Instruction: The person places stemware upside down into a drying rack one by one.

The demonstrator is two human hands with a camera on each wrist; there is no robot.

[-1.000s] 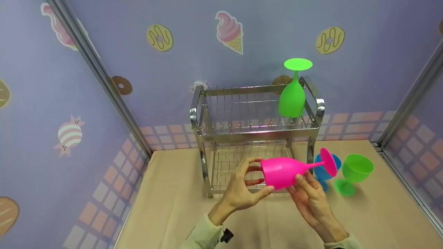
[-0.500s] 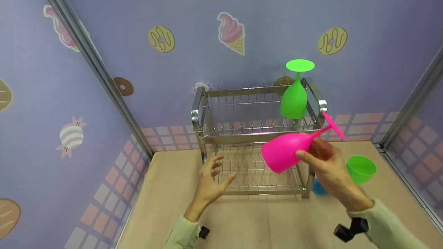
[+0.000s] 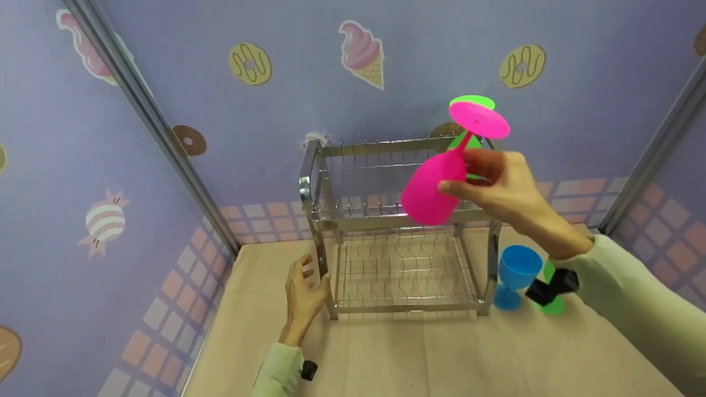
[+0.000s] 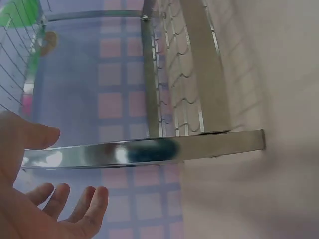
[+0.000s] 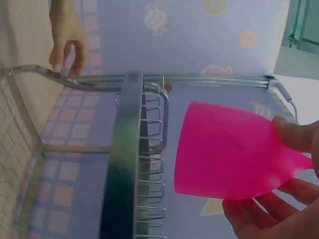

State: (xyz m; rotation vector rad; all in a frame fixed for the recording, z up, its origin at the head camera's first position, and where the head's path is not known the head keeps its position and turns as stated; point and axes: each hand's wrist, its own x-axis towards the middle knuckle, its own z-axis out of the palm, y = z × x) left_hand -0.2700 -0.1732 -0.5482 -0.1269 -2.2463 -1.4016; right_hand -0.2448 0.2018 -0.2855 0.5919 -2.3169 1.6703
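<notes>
A pink wine goblet (image 3: 436, 187) hangs tilted, bowl down and foot up, in front of the rack's upper tier. My right hand (image 3: 504, 184) grips its bowl near the stem, thumb on the near side. In the right wrist view the goblet's (image 5: 229, 154) rim faces the rack's front bar. My left hand (image 3: 303, 295) is beside the left leg of the two-tier metal dish rack (image 3: 408, 220); its thumb and loosely bent fingers lie on either side of that leg. Whether they touch it I cannot tell. A green goblet (image 3: 470, 142), upside down on the upper tier, is mostly hidden behind the pink one.
Right of the rack a blue goblet (image 3: 518, 267) stands upright on the beige tablecloth (image 3: 386, 353). Another green goblet (image 3: 551, 306) behind it is largely covered by my right wrist. A patterned wall (image 3: 419, 66) rises behind the rack, with metal posts at both corners.
My right hand has lifted the pink goblet up toward the upper tier and tipped it from nearly sideways to bowl down. My left hand has let go of it and moved left to the rack's leg.
</notes>
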